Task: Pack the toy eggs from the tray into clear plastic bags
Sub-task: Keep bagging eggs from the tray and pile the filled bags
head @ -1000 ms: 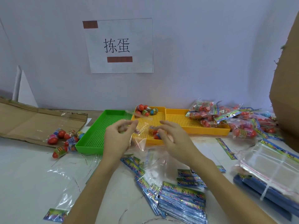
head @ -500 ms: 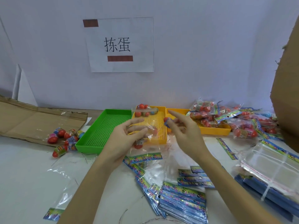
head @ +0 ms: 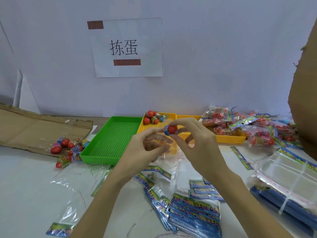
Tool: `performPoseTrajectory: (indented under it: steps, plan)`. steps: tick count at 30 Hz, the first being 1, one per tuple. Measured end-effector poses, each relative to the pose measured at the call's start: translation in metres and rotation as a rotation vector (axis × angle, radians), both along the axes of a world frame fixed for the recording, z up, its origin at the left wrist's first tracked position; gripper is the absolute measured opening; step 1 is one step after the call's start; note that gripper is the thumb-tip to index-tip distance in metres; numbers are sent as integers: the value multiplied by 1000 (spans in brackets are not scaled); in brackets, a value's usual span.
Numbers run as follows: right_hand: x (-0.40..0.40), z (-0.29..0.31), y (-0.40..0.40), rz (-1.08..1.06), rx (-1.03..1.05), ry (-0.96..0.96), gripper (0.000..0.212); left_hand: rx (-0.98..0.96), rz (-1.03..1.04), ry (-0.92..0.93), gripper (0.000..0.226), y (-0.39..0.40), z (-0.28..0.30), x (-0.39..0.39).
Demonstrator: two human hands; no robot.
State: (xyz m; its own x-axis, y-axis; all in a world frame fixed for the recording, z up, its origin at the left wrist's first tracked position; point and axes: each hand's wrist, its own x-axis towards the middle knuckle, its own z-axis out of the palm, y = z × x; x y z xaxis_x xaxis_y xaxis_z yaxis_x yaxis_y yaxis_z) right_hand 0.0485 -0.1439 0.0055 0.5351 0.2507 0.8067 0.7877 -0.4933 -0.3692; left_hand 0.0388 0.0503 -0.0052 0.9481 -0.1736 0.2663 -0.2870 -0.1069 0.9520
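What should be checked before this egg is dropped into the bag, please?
1. Egg held firmly: ok, the right hand pinches the toy egg at its fingertips.
2. Bag held: ok, the left hand grips the clear plastic bag.
3. Bag mouth open: cannot tell, the film is too transparent.
4. Egg over the mouth: cannot tell, though the egg sits just above the left fingers.
5. More eggs ready: ok, several lie at the yellow tray's far corner.
6. Eggs already in the bag: cannot tell.

Glossy plastic egg (head: 172, 129) — crinkly clear bag (head: 164, 143)
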Motion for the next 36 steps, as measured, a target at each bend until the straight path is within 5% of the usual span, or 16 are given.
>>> performPoseTrajectory:
  steps: [8, 16, 31, 36]
  plan:
    - [3, 1, -2, 36, -18, 161, 33, 26, -6, -44, 35, 1, -3, 1]
    - [3, 3, -6, -3, -192, 113, 28, 50, 17, -55, 39, 1, -4, 1]
    - [4, 2, -13, 208, -37, 644, 18, 46, 24, -69, 40, 4, -1, 0]
    - [4, 2, -17, 199, -112, 623, 31, 38, 19, -60, 43, 2, -2, 1]
